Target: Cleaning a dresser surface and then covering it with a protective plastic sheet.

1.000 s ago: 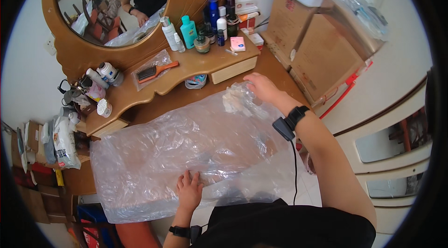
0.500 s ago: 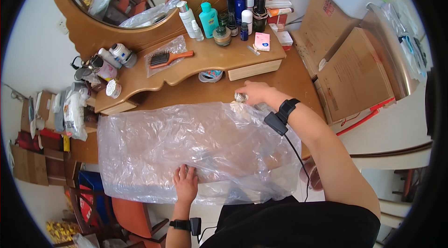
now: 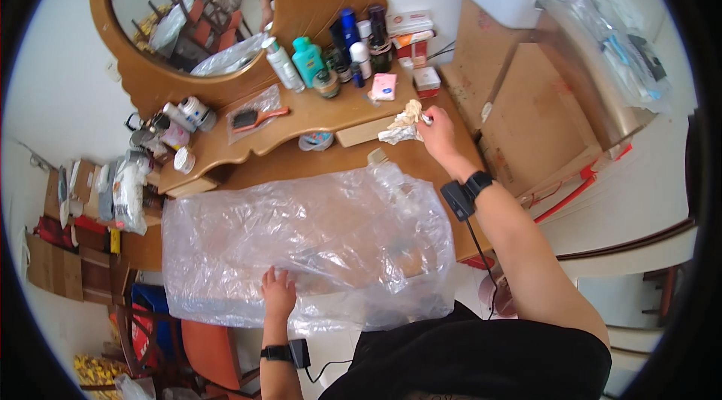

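Note:
My right hand [image 3: 444,143] is closed on crumpled tissue [image 3: 401,128], white with beige patches, which sticks out to the left of the fingers. It is up off the dressing table's [image 3: 459,176] brown wooden top, beside the shelf's right end. A large clear plastic sheet [image 3: 233,238] covers the front of the table and hangs over its edge. On its near part my left hand [image 3: 279,296] lies flat, with fingers outstretched and nothing in them. A small beige object [image 3: 377,156], of a kind I cannot make out, sits at the sheet's far edge.
The raised shelf [image 3: 301,118] bears a hairbrush [image 3: 256,119], a teal bottle [image 3: 307,62] and several other bottles and jars. Below it sits a small round container [image 3: 316,141]. Cardboard boxes [image 3: 538,122] stand at the right, an orange-red chair [image 3: 209,359] at the lower left.
My right hand has risen from the sheet's far edge, lifting the tissue, which now shows more fully. My left hand stays flat on the plastic. The view has shifted a little.

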A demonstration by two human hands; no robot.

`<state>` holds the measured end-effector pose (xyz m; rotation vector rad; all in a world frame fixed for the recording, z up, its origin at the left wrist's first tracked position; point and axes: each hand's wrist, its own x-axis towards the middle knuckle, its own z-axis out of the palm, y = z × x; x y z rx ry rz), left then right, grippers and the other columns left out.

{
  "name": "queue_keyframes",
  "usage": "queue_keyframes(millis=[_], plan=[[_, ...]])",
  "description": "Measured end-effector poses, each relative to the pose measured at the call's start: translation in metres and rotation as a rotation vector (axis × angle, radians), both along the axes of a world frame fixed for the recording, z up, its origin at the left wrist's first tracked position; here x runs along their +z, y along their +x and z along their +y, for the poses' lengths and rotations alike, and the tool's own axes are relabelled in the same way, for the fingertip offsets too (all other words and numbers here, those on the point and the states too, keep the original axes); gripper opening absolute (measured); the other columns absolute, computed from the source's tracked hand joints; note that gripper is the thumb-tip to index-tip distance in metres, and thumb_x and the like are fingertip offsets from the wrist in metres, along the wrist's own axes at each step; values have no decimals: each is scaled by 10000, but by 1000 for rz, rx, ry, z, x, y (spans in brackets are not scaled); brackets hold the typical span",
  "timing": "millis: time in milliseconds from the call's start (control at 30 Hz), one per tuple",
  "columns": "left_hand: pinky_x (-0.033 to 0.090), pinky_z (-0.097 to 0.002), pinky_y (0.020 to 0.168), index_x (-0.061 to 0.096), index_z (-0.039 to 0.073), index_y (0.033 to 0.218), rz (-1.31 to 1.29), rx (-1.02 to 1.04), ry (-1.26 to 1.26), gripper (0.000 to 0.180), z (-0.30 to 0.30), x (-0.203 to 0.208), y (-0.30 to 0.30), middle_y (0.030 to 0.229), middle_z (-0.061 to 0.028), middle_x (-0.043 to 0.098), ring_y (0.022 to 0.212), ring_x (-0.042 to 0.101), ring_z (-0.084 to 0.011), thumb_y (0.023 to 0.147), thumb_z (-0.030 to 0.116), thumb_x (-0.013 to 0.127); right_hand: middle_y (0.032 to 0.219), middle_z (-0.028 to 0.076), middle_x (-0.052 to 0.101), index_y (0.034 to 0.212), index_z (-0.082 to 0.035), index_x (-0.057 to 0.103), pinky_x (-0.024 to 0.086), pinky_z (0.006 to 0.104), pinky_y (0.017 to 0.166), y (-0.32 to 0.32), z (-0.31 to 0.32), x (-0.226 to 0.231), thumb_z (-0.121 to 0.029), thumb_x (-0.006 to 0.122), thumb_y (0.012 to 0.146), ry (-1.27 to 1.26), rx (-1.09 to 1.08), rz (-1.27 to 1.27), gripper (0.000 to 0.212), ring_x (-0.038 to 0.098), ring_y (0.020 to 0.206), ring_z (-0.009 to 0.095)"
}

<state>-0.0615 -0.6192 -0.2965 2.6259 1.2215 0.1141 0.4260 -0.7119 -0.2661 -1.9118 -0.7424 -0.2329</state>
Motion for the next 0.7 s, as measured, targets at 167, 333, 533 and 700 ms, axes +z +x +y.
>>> queue_keyframes(millis=[167,333,533,700], plan=[[503,-342,710,525,20,1100,-504,-91,-253,348,-38,92,117,1165,-186,476,950,543,-323,756,-20,563,756,146,526,761,-13,504,422,371,632,-27,-71,13,-69,623,659,78,-146,83,166,522,708,302],[496,-276,700,486,12,1171,-634,-553,-502,345,-117,119,241,1171,-154,480,872,568,-225,827,7,519,740,95,539,774,-20,514,428,299,628,-96,-125,23,-57,624,674,151,-19,329,153,535,698,189],[474,-267,735,481,-9,1167,-613,-813,-703,322,-164,74,292,1146,-143,510,1003,530,-196,857,69,509,805,-12,545,877,-45,527,432,233,668,-130,-216,11,-22,592,722,409,261,838,169,519,748,76],[444,-225,704,525,-3,1097,-250,-761,-1170,271,-206,47,297,967,-80,591,843,547,-116,838,75,536,884,-20,532,1045,-79,508,429,201,632,-149,-277,-11,-39,603,745,546,165,1027,317,508,759,51]])
